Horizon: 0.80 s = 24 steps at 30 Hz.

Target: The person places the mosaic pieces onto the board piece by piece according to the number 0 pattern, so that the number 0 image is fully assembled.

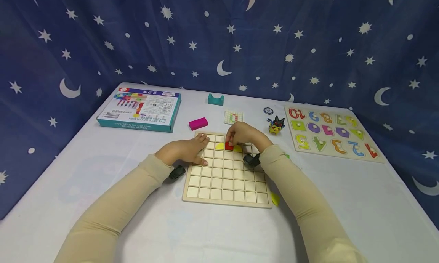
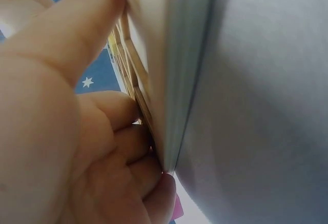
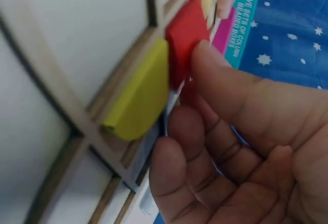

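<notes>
A wooden grid board lies on the white table in front of me. My left hand rests on its left edge, fingers spread over the far corner and thumb on the cells. In the left wrist view the thumb lies across the rim. With thumb and fingertips my right hand pinches a red square tile at a cell of the second row from the far side. Yellow pieces with a rounded edge sit on both sides of it, one on the left and one on the right.
Beyond the board lie a small pattern card, a magenta block and a teal arch block. A boxed bead set is at left. A figurine, a chip and a number puzzle lie right. Another yellow piece touches the board's near-right corner.
</notes>
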### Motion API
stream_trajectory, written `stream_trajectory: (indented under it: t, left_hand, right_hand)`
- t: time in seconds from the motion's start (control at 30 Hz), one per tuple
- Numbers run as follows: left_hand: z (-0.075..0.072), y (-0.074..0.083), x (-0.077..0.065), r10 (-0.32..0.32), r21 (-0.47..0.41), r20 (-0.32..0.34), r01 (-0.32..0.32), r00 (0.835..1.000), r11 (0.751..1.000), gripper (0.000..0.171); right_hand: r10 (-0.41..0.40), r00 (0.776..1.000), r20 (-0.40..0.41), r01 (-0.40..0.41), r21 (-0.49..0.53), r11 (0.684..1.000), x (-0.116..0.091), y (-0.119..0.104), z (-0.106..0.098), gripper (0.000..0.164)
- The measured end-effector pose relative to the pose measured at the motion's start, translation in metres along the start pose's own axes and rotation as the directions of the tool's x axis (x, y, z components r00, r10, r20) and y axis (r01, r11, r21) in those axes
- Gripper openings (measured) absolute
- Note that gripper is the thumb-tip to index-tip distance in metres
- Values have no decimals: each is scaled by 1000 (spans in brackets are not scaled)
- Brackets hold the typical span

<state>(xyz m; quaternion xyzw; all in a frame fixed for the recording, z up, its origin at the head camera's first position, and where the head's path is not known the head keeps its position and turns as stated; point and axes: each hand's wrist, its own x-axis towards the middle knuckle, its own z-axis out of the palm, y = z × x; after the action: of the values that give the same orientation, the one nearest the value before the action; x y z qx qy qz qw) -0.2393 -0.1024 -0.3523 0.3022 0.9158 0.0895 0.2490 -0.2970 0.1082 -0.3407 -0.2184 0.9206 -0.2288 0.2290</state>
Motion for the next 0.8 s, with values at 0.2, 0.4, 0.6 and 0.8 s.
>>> stream_trajectory:
  t: [0.2,0.4,0.6,0.8]
  left_hand:
    - [-1,1,1,3,-1,0,-3,1000,1000,90]
    - [0,0,2,3,7,0,-3,1000,1000,90]
    - [0,-1,2,-3,9,2,3,1000,1000,91]
    - [1,-2,2,-8,4,5,8,1000,1000,90]
  right_hand:
    - [-5,1000,-6,5,-27,1000,-3,3,-1,9]
    - [0,1000,-27,-1,-49,999,-20,15,-11,8]
    - [4,999,-33,-6,-55,998,-50,40,-19,11]
    - [22,999,-44,-23,-33,999,-81,68,-23,13]
